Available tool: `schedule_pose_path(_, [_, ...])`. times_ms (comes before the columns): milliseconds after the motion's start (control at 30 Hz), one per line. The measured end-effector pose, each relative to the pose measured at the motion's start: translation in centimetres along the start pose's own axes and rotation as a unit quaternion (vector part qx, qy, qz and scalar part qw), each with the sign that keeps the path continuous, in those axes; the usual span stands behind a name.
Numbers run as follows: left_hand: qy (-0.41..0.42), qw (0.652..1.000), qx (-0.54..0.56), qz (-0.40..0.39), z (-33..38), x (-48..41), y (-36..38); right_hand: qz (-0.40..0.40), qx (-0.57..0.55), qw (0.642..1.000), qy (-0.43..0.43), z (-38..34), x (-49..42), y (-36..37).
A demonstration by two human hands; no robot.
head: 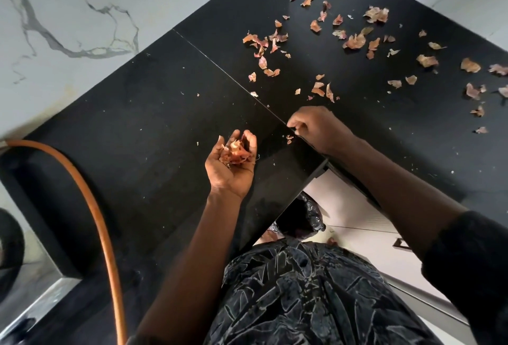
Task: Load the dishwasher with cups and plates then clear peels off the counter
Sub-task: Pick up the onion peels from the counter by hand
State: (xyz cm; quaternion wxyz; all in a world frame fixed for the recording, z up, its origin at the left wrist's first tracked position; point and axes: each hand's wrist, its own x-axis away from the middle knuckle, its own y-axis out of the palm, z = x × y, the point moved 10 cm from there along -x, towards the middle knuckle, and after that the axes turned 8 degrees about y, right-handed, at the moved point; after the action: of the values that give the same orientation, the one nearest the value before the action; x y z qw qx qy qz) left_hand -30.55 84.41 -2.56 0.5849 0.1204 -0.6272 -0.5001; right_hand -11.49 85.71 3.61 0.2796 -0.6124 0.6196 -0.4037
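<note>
The left grip (228, 174) lies palm-up, its fingers cupped around a crumpled heap of papery peels (236, 152). The right grip (316, 129) curls knuckles-up on the glossy black counter (137, 124); whether it pinches anything is unclear. Beyond it, dry curled flakes (354, 41) lie scattered.

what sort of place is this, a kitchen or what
Most likely a home kitchen: a black stone counter strewn with onion peels, marble-look wall tiles behind it, and an orange hose that looks like a gas line.
</note>
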Motion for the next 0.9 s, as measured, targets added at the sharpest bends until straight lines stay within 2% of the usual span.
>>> schedule_pose_path(67, [-0.003, 1.000, -0.002, -0.003, -0.2, 0.1, 0.0, -0.061, 0.033, 0.997, -0.015, -1.0, 0.3, 1.9])
schedule_pose_path(133, [0.000, 1.000, -0.004, -0.003, -0.2, 0.1, -0.1, -0.082, 0.086, 0.992, -0.034, -1.8, 0.5, 3.4])
schedule_pose_path(333, [0.010, 1.000, -0.007, -0.005, 0.3, 0.1, -0.4, -0.035, 0.165, 0.985, -0.030, -3.0, 0.7, 4.2])
schedule_pose_path(500, [0.009, 1.000, -0.015, -0.006, 0.2, -0.2, -0.4, 0.031, 0.022, 0.998, 0.054, -1.2, -0.6, 1.7])
schedule_pose_path(600, [0.000, 1.000, -0.024, -0.010, -0.4, -0.4, 0.1, 0.091, -0.082, 0.986, 0.113, 0.0, -1.3, -1.1])
schedule_pose_path(733, [-0.019, 0.998, -0.061, -0.014, -2.2, -0.6, 1.3, 0.077, -0.161, 0.984, 0.027, -6.1, -0.6, -3.5])
schedule_pose_path(900, [-0.011, 0.986, -0.166, -0.003, -3.2, -0.5, 2.3, 0.061, -0.086, 0.993, -0.049, -10.9, 0.9, -2.3])
